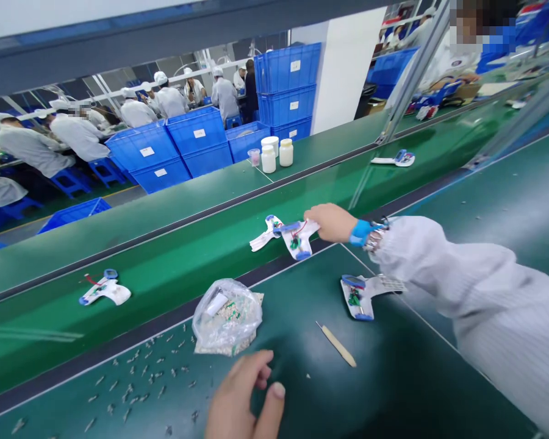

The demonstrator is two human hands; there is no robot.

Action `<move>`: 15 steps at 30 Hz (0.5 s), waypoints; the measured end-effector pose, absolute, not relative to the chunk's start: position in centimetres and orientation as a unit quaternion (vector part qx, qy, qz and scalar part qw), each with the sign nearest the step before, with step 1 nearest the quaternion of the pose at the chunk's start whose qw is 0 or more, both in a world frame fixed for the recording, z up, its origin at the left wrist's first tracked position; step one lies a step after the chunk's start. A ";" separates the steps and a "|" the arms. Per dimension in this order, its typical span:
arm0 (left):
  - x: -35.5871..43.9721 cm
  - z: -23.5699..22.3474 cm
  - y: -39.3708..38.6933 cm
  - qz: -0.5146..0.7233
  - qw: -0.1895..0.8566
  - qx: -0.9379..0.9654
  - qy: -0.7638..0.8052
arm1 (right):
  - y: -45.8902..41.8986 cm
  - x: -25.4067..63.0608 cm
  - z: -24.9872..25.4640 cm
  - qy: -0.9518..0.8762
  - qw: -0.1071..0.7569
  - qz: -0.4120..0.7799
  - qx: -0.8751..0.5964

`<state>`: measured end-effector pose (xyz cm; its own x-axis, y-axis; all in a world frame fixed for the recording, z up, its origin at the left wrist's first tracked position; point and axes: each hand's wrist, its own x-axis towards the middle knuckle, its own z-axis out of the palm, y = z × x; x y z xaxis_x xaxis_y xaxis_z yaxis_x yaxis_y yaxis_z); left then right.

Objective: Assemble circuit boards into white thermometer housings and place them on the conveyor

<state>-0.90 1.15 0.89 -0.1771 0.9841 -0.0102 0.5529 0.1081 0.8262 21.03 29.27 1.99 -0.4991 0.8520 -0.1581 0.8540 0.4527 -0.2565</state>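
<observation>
My right hand (333,223) is closed on the handle end of a white gun-shaped housing half (297,238) with blue ends, a green board and a red wire. It is held above the green conveyor belt, overlapping a similar housing half (266,235) behind it. Nothing is in my left hand (247,396), whose fingers are apart over the near bench. Beyond that hand sits a clear plastic bag (229,317) of small pale parts. To its right lie a thin tool with a pale wooden handle (338,346) and another gun-shaped housing half (359,297).
Small metal parts (141,369) are scattered on the left of the bench. More housing halves lie on the belt, one at left (105,288) and one at far right (396,159). White jars (269,158) stand beyond the belt. A metal post (414,70) rises at right.
</observation>
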 end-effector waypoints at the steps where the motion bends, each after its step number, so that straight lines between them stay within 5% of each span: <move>1: -0.8 1.3 1.5 0.370 0.316 0.551 0.678 | 27.4 20.9 2.7 0.867 -0.006 -0.186 0.461; 9: -0.6 3.9 2.0 0.491 0.434 0.529 0.540 | 15.8 17.4 5.0 0.806 0.041 -0.585 0.081; 15: -0.8 3.4 1.2 0.561 0.576 0.432 0.409 | 13.0 15.0 3.9 0.732 0.110 -0.671 -0.045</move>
<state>-0.80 1.20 3.44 0.0366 0.9992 0.0129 -0.2935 -0.0015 0.9559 14.97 13.02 3.86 -0.9719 -0.2126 -0.1011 0.0822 0.0961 -0.9920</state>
